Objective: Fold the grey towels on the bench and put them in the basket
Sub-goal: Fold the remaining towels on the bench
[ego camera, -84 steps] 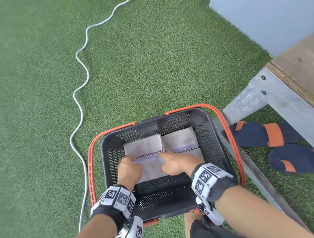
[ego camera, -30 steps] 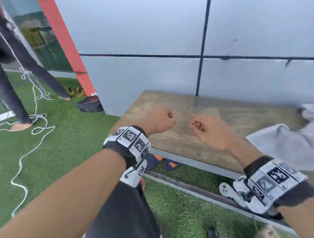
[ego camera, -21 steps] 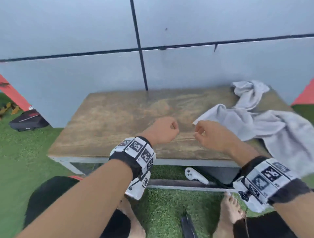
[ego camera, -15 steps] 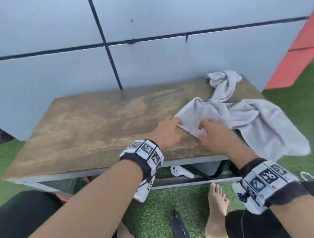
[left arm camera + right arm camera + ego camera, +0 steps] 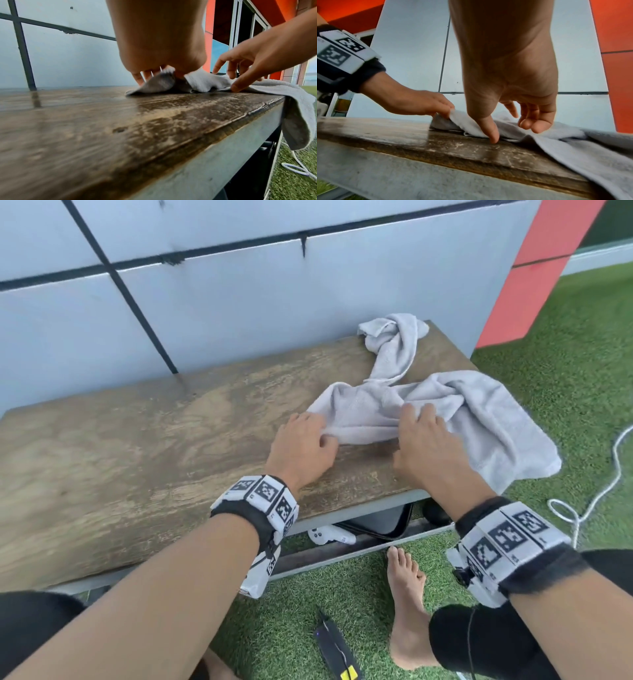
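While the left hand (image 5: pixel 301 446) pinched the grey towel (image 5: pixel 445 412) corner, its fingertips hidden by cloth, the right hand (image 5: pixel 424 446) hovered spread; the table (image 5: pixel 137 460) edge hid the towel's hanging end.

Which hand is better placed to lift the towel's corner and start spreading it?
The left hand: it already pinches the near left corner of the grey towel. The right hand has relaxed fingers above the cloth, its thumb at the edge, gripping nothing.

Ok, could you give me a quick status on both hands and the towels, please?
Left hand pinches near towel's corner. Right hand open, fingertips on same towel. Second towel bunched at bench back. Nothing in the way.
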Available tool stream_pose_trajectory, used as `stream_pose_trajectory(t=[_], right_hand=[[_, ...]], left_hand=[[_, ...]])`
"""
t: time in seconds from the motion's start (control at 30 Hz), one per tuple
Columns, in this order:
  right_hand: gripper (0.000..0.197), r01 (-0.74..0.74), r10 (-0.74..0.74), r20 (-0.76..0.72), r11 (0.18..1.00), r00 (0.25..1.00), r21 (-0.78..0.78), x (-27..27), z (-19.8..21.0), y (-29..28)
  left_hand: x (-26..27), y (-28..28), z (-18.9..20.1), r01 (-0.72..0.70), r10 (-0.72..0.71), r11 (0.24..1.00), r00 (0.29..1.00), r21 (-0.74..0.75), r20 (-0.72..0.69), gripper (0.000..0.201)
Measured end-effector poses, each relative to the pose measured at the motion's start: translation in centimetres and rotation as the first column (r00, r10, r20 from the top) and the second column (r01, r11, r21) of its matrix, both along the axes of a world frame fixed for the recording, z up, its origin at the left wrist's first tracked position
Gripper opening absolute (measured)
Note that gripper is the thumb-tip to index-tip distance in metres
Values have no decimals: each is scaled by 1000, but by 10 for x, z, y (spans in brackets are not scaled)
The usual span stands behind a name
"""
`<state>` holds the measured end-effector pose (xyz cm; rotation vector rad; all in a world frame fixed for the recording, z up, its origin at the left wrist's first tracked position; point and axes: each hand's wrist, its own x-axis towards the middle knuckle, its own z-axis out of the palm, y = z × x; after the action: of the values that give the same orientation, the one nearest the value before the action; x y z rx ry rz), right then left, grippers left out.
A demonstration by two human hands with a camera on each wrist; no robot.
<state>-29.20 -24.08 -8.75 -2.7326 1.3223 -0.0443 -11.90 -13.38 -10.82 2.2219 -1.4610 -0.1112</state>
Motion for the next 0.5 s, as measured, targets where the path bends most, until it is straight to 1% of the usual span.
stream_pose_trajectory(t=[0.07, 0.1, 0.13, 0.17, 0.23, 0.3, 0.33, 0.4, 0.47, 0.5], right_hand=[[61, 81, -81, -13, 996, 997, 48, -3, 0, -3], [59, 105, -102, -33, 991, 994, 78, -4, -2, -4], [53, 104, -100, -49, 991, 994, 89, -5, -4, -5], [45, 84, -80, -52, 993, 995, 81, -5, -6, -5], [33, 26, -25, -26, 998, 999, 54, -3, -8, -2], [30, -17, 18, -17, 998, 1000, 60, 0, -8, 2], [28, -34, 35, -7, 997, 999, 73, 3, -6, 5], [20, -88, 83, 59, 993, 995, 75, 12, 0, 12], [5, -132, 114, 189, 987, 975, 87, 24, 9, 22], [2, -154, 119, 270, 982, 955, 113, 31, 15, 28]], left_hand=[[4, 7, 5, -93, 76, 987, 989, -133, -128, 18], [7, 11, 9, -141, 105, 973, 975, -183, -195, 18], [9, 15, 14, -178, 124, 960, 962, -217, -242, 18], [12, 19, 18, -198, 134, 949, 957, -244, -255, 18], [16, 27, 27, -214, 152, 940, 961, -267, -232, 14], [19, 32, 31, -232, 182, 940, 962, -251, -205, 11], [21, 35, 32, -237, 187, 943, 959, -236, -215, 11], [22, 41, 35, -234, 164, 946, 943, -226, -290, 13], [22, 48, 39, -245, 149, 940, 921, -237, -360, 19], [21, 52, 40, -250, 149, 937, 917, -243, -369, 22]])
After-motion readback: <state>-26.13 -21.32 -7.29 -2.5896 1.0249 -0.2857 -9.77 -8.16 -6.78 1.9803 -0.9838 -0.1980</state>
